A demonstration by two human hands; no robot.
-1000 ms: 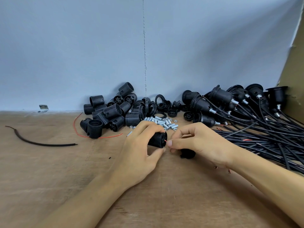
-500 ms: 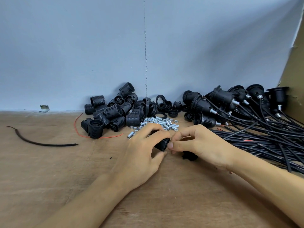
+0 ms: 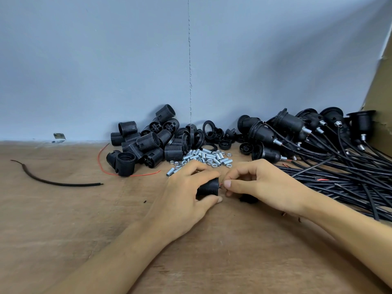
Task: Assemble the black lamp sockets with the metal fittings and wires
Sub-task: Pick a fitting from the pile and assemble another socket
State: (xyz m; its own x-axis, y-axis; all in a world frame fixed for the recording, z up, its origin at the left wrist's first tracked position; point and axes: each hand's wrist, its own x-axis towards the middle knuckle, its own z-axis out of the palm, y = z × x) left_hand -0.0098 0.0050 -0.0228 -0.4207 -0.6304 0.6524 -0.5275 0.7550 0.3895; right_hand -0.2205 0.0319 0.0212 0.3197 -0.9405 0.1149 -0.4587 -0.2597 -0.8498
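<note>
**Socket's ribbed side back in view between the hands**

The left hand (image 3: 184,198) gripped the black socket (image 3: 209,187), fingers curled over its top and the thumb tucked under its near edge. Half a second before, those fingers had covered nearly all of it. Now its ribbed side showed below the knuckles, lying sideways with one end toward the right hand (image 3: 267,185). Compared with a second earlier, the socket sat lower, closer to the wooden table (image 3: 63,230).

The right hand's thumb and forefinger were pinched on a red wire tip (image 3: 221,184) right at that end of the socket, and the other fingers were curled in. The red tip had shown a second earlier, was hidden at the half-second mark, and showed again here. A small black part (image 3: 249,198) lay under the right palm, behind the pinching fingers, as before.

Just beyond the left fingertips lay the metal fittings (image 3: 203,158), threaded tubes and nuts in a loose heap. The pile of empty socket shells (image 3: 148,143) lay farther out to the left. Past the right knuckles lay the wired sockets (image 3: 297,132) and their black cables (image 3: 339,179). None of these had shifted.
</note>
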